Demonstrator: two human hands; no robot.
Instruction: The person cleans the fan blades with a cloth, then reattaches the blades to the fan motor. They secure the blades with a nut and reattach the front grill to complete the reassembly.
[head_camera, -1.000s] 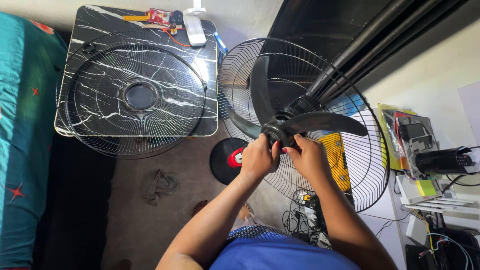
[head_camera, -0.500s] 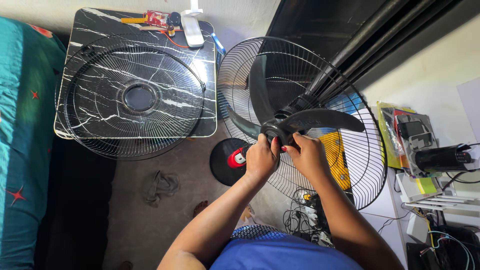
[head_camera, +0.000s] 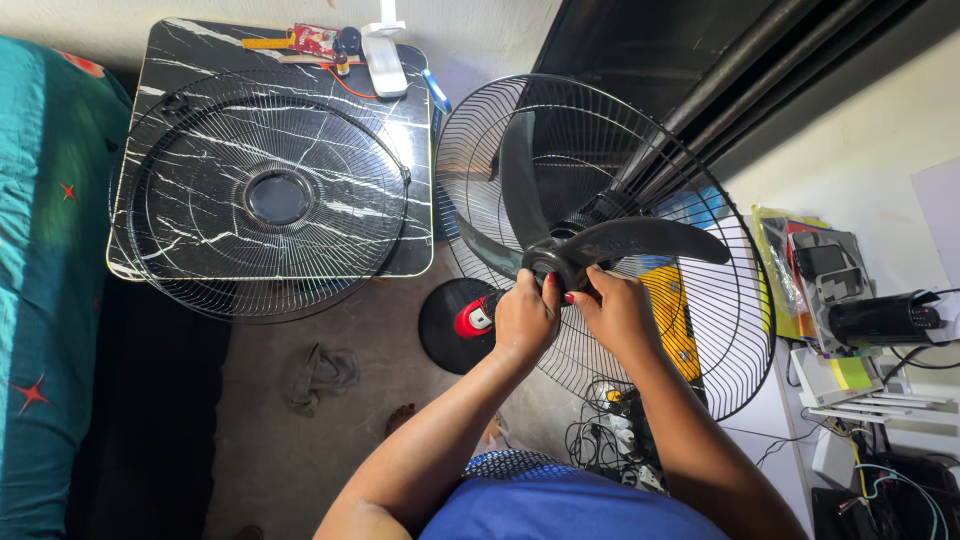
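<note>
Barely shifted since before, both hands (head_camera: 570, 312) clasped on hub (head_camera: 553, 264) of dark three-bladed fan (head_camera: 590, 240), rear grille (head_camera: 700, 330) behind.

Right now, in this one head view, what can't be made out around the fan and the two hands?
- Fan hub: its front is covered by the left hand and right hand, so whether a cap or nut is being gripped is hidden.
- Third blade: partly behind the hub and left hand.
- Fan base: partly behind the left hand and rear grille.
- Small items on the marble table, upper edge: too small to identify.
</note>
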